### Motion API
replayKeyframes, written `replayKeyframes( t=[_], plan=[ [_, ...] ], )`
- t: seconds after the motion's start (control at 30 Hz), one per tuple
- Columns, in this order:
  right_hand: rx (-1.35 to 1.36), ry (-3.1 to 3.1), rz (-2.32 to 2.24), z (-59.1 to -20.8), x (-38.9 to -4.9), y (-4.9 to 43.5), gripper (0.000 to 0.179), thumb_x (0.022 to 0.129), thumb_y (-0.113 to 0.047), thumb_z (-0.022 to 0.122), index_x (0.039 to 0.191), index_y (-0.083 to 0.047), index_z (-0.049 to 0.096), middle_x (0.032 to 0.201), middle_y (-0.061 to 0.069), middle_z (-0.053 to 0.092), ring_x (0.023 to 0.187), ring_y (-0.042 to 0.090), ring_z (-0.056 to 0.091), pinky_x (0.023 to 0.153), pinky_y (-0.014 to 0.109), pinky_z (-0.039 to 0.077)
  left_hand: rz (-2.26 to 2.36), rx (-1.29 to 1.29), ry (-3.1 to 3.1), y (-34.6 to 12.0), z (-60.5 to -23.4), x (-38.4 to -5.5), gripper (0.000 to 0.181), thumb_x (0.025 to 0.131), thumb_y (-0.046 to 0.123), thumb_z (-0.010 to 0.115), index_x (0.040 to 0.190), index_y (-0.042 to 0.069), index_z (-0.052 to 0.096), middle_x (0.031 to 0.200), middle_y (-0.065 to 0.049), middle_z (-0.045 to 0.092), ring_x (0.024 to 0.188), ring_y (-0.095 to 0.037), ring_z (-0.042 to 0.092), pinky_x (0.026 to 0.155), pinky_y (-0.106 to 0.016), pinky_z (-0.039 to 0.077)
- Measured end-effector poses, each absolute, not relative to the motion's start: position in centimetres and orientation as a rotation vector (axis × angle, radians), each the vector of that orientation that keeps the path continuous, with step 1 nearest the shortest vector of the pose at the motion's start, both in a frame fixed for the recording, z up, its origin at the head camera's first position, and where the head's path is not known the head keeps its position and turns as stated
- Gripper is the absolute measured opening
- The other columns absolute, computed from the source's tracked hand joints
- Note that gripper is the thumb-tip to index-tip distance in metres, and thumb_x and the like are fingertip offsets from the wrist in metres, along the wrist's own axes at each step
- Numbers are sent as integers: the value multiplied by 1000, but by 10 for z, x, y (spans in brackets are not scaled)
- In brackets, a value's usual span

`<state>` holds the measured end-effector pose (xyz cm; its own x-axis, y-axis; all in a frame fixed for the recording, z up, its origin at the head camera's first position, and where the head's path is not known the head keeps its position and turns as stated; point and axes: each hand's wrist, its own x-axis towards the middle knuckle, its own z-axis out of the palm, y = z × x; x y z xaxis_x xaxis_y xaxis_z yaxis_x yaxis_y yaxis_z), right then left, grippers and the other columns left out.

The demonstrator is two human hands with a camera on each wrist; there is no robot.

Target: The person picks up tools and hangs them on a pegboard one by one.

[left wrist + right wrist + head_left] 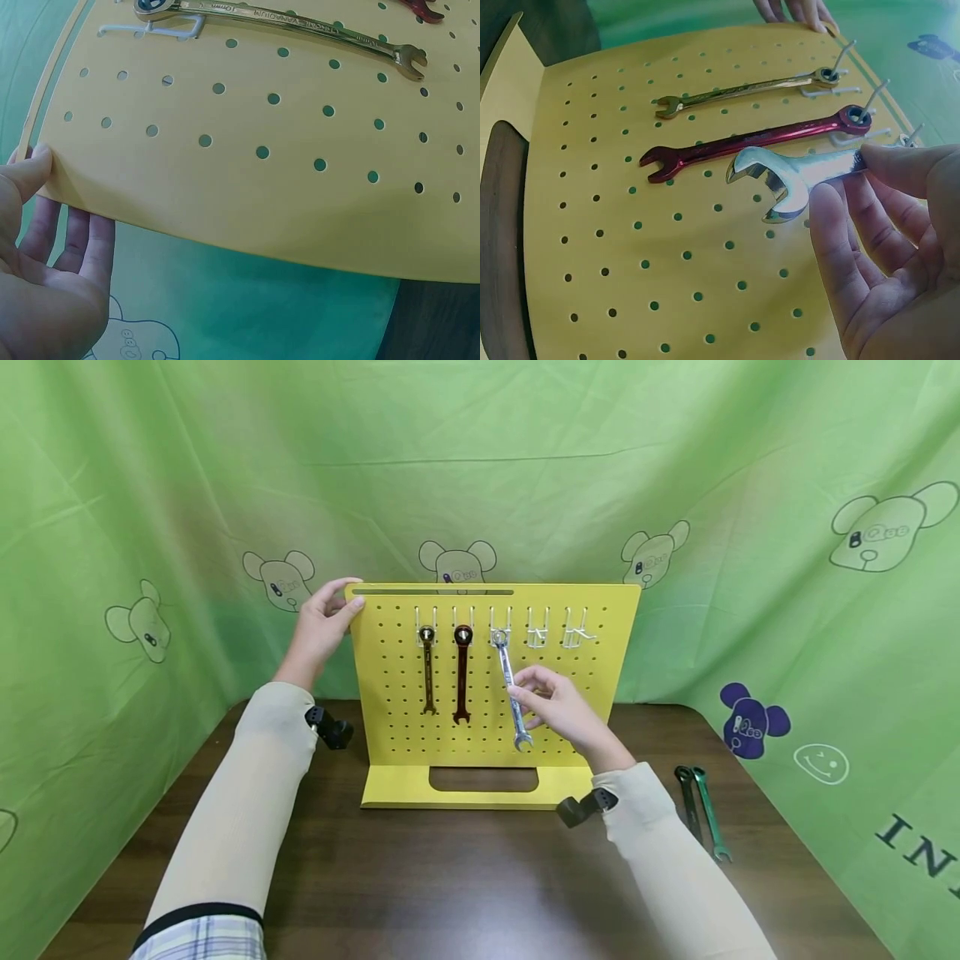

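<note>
- Right hand (561, 710): fingers and thumb are pinching the silver combination wrench (506, 663), its ring end sitting at the middle hook (492, 618).
- Left hand (318, 633): fingers and thumb are gripping the yellow pegboard (396, 787) by its upper-left corner.

Dark brown table (420, 881), yellow pegboard (483, 693) standing on it, black wrench (688, 803), green wrench (708, 814) lying at right.

Green cloth (525, 427) hangs on three sides, kinda wrinkly, printed with outlined cartoon heads (873, 543), one purple head (746, 728) and a smiley (821, 763). Below that there's a dark brown wooden table (420, 877) catching a soft shine.
</note>
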<state>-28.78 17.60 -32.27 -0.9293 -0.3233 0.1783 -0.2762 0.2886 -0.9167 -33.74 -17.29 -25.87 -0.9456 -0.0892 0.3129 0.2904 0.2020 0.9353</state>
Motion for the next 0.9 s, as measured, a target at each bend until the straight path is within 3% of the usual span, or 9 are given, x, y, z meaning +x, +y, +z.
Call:
replayKeyframes(
  t=[0.4,0.9],
  plan=[
    [-504,2477,-1757,-331,-298,170,31,101,-24,62,120,0,58,104,14,61,94,27,60,81,42,60,-1789,-204,-2191,-174,-259,-338,43,102,26,61,143,17,55,123,-11,60,101,-16,60,93,-33,53],
    [-429,2419,-1809,-339,-312,162,42,101,-29,63,129,1,56,126,19,61,108,33,61,87,42,58,-1790,-197,-2194,-174,-260,-339,41,102,26,61,142,19,55,124,-11,60,104,-17,59,95,-36,52]
  ],
)
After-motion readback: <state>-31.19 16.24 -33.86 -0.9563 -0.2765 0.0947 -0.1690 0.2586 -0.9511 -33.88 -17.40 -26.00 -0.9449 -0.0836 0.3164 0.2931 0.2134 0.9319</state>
